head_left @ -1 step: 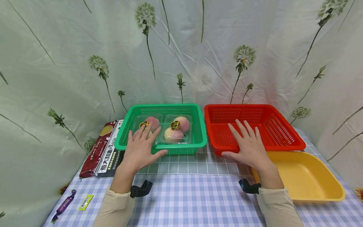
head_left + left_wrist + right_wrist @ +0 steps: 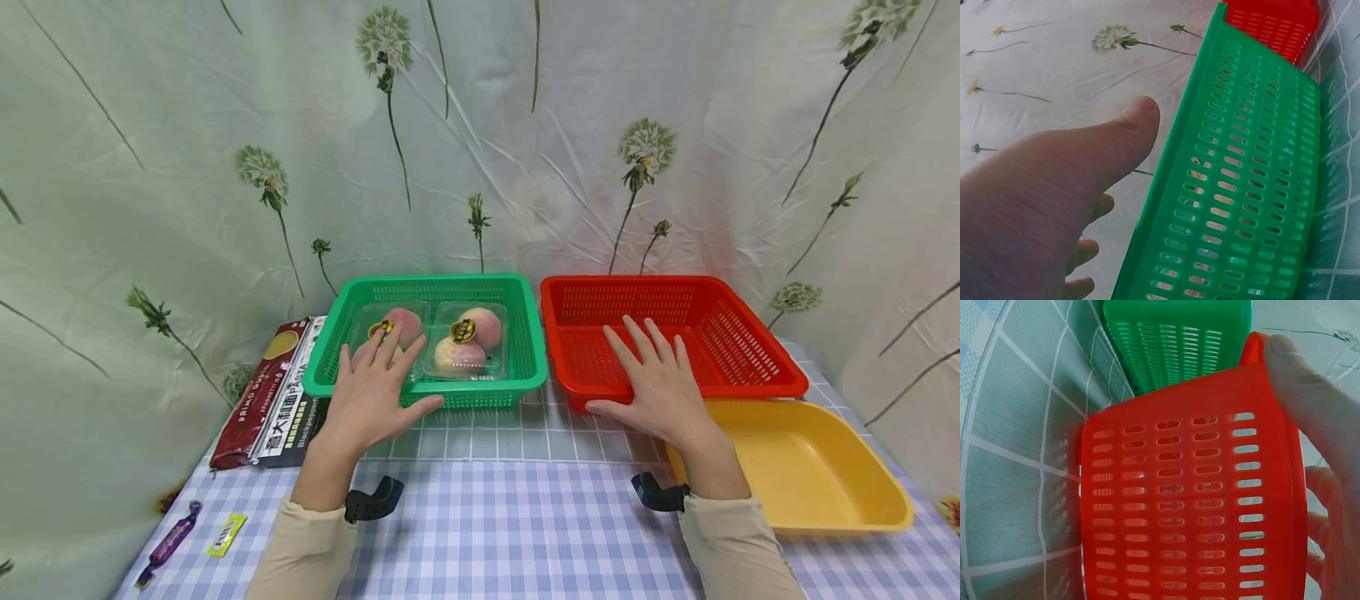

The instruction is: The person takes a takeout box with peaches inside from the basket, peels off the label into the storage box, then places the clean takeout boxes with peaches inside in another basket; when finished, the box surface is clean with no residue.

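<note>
two baskets sit side by side. our left hand (image 2: 372, 392) lies flat, fingers straight, over the near edge of the green basket (image 2: 433, 392) with peaches (image 2: 459, 354). our right hand (image 2: 660, 385) lies flat over the red basket (image 2: 738, 333).

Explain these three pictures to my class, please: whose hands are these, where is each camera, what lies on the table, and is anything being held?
There is no machine here: a person works with two bare hands. The wide picture comes from a camera on the person's head; the two close-ups come from cameras strapped to each wrist.

On the checked tablecloth stand a green basket, holding clear packs of peaches, a red basket with nothing visible inside, and a yellow tray. Pasta packets and two small wrapped sweets lie at the left.

The left hand hovers, fingers spread, over the green basket's near edge; the right hand does likewise over the red basket. Neither hand holds anything.
</note>
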The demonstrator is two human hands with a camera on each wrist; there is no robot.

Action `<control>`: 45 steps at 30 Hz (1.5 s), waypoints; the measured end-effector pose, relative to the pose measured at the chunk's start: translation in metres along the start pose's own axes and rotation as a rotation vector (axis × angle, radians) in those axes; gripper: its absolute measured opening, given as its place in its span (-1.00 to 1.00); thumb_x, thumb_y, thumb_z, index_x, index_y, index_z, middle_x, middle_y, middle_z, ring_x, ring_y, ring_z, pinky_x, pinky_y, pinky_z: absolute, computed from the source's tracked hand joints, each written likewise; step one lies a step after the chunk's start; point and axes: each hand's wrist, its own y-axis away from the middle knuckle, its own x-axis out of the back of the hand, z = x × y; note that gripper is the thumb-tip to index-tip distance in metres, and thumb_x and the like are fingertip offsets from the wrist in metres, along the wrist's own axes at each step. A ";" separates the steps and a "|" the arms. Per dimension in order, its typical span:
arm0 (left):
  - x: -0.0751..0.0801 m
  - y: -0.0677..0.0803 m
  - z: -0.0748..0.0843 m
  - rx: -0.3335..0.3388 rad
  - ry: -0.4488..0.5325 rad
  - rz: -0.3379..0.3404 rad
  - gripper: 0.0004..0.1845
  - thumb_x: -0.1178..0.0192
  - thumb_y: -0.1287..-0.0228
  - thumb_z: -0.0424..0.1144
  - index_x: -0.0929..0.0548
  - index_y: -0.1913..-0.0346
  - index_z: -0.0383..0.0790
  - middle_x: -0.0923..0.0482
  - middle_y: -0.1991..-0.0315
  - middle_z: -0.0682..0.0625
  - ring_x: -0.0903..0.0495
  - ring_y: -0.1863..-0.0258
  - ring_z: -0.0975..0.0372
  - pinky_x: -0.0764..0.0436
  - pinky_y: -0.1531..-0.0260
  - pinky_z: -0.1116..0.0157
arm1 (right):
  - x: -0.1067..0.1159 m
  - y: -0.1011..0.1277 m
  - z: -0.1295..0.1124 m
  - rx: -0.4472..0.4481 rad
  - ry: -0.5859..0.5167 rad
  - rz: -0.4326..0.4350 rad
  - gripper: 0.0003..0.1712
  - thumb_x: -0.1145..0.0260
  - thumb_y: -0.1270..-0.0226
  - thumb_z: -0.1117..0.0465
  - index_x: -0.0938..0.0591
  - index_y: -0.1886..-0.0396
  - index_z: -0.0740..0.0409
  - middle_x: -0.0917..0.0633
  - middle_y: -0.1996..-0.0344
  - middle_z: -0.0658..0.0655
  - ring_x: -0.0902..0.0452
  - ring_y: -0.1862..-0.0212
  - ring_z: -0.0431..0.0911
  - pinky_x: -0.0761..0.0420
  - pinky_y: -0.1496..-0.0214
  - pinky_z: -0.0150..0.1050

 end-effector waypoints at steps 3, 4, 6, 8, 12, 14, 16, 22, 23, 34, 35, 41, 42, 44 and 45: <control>0.000 0.001 0.000 0.000 0.009 -0.002 0.00 -0.20 -0.14 0.42 -0.17 -0.57 0.09 0.09 -0.64 -0.11 0.02 -0.59 -0.15 0.09 -0.40 -0.44 | 0.000 0.000 -0.001 0.003 -0.005 -0.002 0.31 -0.48 0.03 -0.35 -0.03 -0.63 -0.06 -0.03 -0.59 0.27 0.17 -0.56 0.31 0.16 -0.49 0.46; 0.000 0.001 -0.001 -0.001 0.013 -0.001 -0.01 -0.20 -0.14 0.42 -0.17 -0.57 0.09 0.09 -0.64 -0.11 0.03 -0.59 -0.15 0.09 -0.40 -0.44 | 0.000 0.000 -0.001 0.004 -0.007 -0.001 0.31 -0.48 0.02 -0.35 -0.03 -0.63 -0.05 -0.03 -0.59 0.27 0.16 -0.56 0.31 0.15 -0.50 0.46; 0.000 0.001 -0.001 -0.002 0.017 0.003 -0.01 -0.20 -0.15 0.41 -0.16 -0.57 0.09 0.09 -0.64 -0.11 0.02 -0.59 -0.15 0.09 -0.40 -0.43 | 0.001 0.001 -0.001 0.005 -0.017 -0.001 0.31 -0.47 0.01 -0.35 -0.03 -0.63 -0.05 -0.04 -0.59 0.27 0.14 -0.56 0.30 0.15 -0.50 0.45; 0.000 0.001 -0.001 -0.002 0.019 0.009 -0.01 -0.21 -0.15 0.41 -0.16 -0.57 0.09 0.09 -0.64 -0.10 0.01 -0.58 -0.15 0.08 -0.41 -0.42 | 0.000 0.001 -0.003 0.006 -0.030 0.001 0.30 -0.47 0.01 -0.34 -0.03 -0.63 -0.05 -0.05 -0.59 0.26 0.12 -0.55 0.30 0.14 -0.51 0.44; 0.000 0.001 0.000 0.019 0.024 0.008 -0.06 -0.20 -0.20 0.37 -0.18 -0.57 0.08 0.08 -0.64 -0.10 -0.03 -0.57 -0.15 0.04 -0.42 -0.40 | -0.001 0.001 -0.006 0.011 -0.053 0.019 0.27 -0.47 -0.01 -0.32 -0.05 -0.62 -0.06 -0.09 -0.57 0.27 0.07 -0.54 0.28 0.06 -0.51 0.41; 0.000 0.000 0.001 0.039 0.041 0.008 -0.11 -0.16 -0.27 0.34 -0.18 -0.57 0.07 0.08 -0.63 -0.10 -0.04 -0.57 -0.15 0.04 -0.43 -0.38 | -0.001 0.002 -0.008 0.021 -0.054 0.049 0.24 -0.46 -0.02 -0.31 -0.08 -0.61 -0.06 -0.13 -0.56 0.27 0.02 -0.53 0.27 -0.02 -0.50 0.39; -0.001 -0.002 0.002 0.058 0.065 0.022 -0.17 -0.14 -0.33 0.29 -0.19 -0.56 0.06 0.04 -0.63 -0.12 -0.07 -0.56 -0.15 0.03 -0.44 -0.36 | -0.002 0.002 -0.009 0.038 -0.059 0.091 0.18 -0.46 -0.05 -0.28 -0.13 -0.60 -0.05 -0.18 -0.54 0.27 -0.05 -0.51 0.26 -0.12 -0.47 0.38; -0.004 -0.008 0.004 0.059 0.171 0.138 -0.30 -0.17 -0.39 0.13 -0.33 -0.49 -0.04 -0.20 -0.55 -0.13 -0.21 -0.51 -0.08 -0.09 -0.44 -0.31 | -0.002 -0.003 -0.020 0.056 -0.184 0.215 -0.03 -0.45 -0.16 -0.09 -0.27 -0.54 -0.04 -0.30 -0.49 0.24 -0.27 -0.42 0.22 -0.38 -0.32 0.36; -0.006 -0.008 0.003 0.054 0.195 0.167 -0.33 -0.20 -0.38 0.09 -0.36 -0.47 -0.07 -0.24 -0.52 -0.14 -0.25 -0.49 -0.07 -0.14 -0.43 -0.29 | -0.002 -0.004 -0.023 0.052 -0.225 0.227 -0.07 -0.44 -0.18 -0.06 -0.28 -0.53 -0.04 -0.32 -0.48 0.23 -0.29 -0.41 0.22 -0.42 -0.29 0.35; -0.010 0.003 -0.033 0.193 0.481 0.522 -0.59 -0.21 -0.37 -0.27 -0.57 -0.23 -0.28 -0.48 -0.34 -0.20 -0.40 -0.38 -0.09 -0.37 -0.35 -0.15 | -0.003 -0.036 -0.072 0.109 -0.765 0.147 -0.30 -0.32 -0.36 0.24 -0.34 -0.47 0.02 -0.37 -0.42 0.16 -0.43 -0.35 0.14 -0.58 -0.24 0.17; -0.009 0.003 -0.036 0.213 0.493 0.541 -0.61 -0.20 -0.37 -0.28 -0.58 -0.22 -0.28 -0.48 -0.33 -0.21 -0.39 -0.38 -0.10 -0.36 -0.35 -0.15 | -0.003 -0.039 -0.077 0.106 -0.819 0.117 -0.30 -0.30 -0.38 0.24 -0.34 -0.48 0.01 -0.36 -0.42 0.16 -0.43 -0.36 0.15 -0.56 -0.26 0.17; -0.010 0.006 -0.052 0.324 0.566 0.583 -0.64 -0.17 -0.38 -0.31 -0.60 -0.20 -0.28 -0.42 -0.38 -0.24 -0.30 -0.45 -0.13 -0.27 -0.39 -0.21 | -0.003 -0.061 -0.102 -0.041 -1.029 -0.096 -0.29 -0.22 -0.46 0.11 -0.22 -0.54 -0.12 -0.24 -0.52 0.08 -0.31 -0.48 0.13 -0.43 -0.39 0.18; -0.011 0.006 -0.055 0.347 0.585 0.577 -0.63 -0.17 -0.39 -0.30 -0.60 -0.21 -0.27 -0.40 -0.40 -0.22 -0.27 -0.47 -0.12 -0.26 -0.40 -0.22 | -0.003 -0.065 -0.105 -0.071 -1.040 -0.126 -0.28 -0.21 -0.47 0.08 -0.20 -0.55 -0.15 -0.22 -0.54 0.06 -0.28 -0.50 0.12 -0.41 -0.41 0.18; -0.012 0.007 -0.061 0.395 0.622 0.565 -0.62 -0.16 -0.40 -0.28 -0.59 -0.23 -0.25 -0.36 -0.44 -0.20 -0.24 -0.49 -0.11 -0.24 -0.40 -0.23 | -0.004 -0.073 -0.112 -0.134 -1.059 -0.185 -0.27 -0.20 -0.48 0.04 -0.17 -0.55 -0.23 -0.18 -0.57 0.03 -0.20 -0.54 0.10 -0.38 -0.44 0.18; -0.013 0.008 -0.064 0.421 0.642 0.555 -0.61 -0.15 -0.40 -0.27 -0.58 -0.24 -0.24 -0.34 -0.46 -0.18 -0.23 -0.50 -0.10 -0.23 -0.40 -0.24 | -0.006 -0.077 -0.115 -0.154 -1.065 -0.212 -0.27 -0.19 -0.49 0.03 -0.15 -0.56 -0.24 -0.16 -0.58 0.05 -0.16 -0.55 0.10 -0.37 -0.45 0.17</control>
